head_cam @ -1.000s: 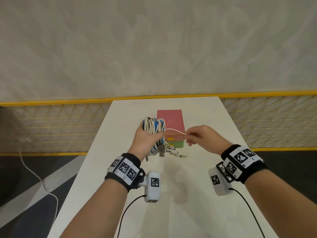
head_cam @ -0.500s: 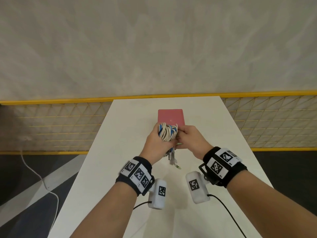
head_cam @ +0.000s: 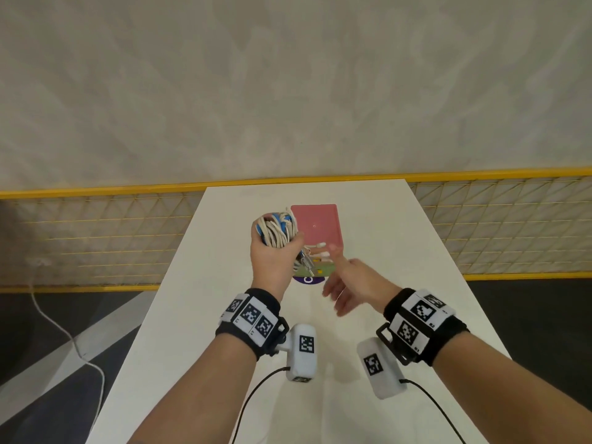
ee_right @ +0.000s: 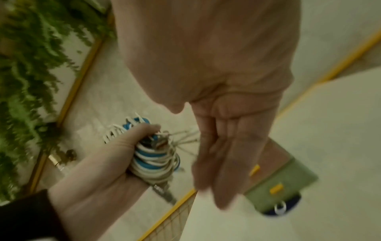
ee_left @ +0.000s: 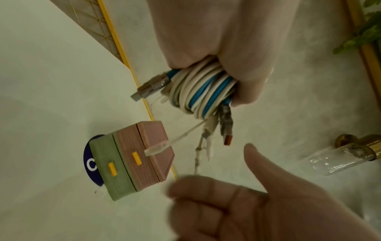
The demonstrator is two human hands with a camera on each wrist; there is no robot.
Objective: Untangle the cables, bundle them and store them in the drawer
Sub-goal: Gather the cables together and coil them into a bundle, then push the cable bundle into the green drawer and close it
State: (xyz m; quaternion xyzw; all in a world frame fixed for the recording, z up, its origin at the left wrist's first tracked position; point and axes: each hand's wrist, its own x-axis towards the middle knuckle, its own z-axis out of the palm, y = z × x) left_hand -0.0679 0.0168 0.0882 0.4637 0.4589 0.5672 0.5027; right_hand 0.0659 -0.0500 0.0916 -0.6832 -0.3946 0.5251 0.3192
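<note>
My left hand (head_cam: pixel 272 254) grips a coiled bundle of white and blue cables (head_cam: pixel 277 230) above the table, left of the small drawer box (head_cam: pixel 317 229). The box has a pink top drawer and a green lower drawer (ee_left: pixel 111 169), both closed, each with a yellow handle. Cable plugs (ee_left: pixel 225 128) and a white tie end (ee_left: pixel 158 147) dangle below the bundle (ee_left: pixel 204 91). My right hand (head_cam: pixel 344 285) hovers open in front of the box, holding nothing, fingers relaxed (ee_right: pixel 222 164). In the right wrist view the bundle (ee_right: pixel 152 159) sits in my left palm.
The drawer box stands on a round dark blue sticker (head_cam: pixel 306 279) on a narrow white table (head_cam: pixel 400 283). A yellow mesh fence (head_cam: pixel 96 232) runs behind and beside the table. A white cord (head_cam: pixel 64 331) lies on the dark floor to the left.
My right hand has let go of the bundle and dropped back toward me, open. My left hand has carried the bundle a little left and up, away from the box.
</note>
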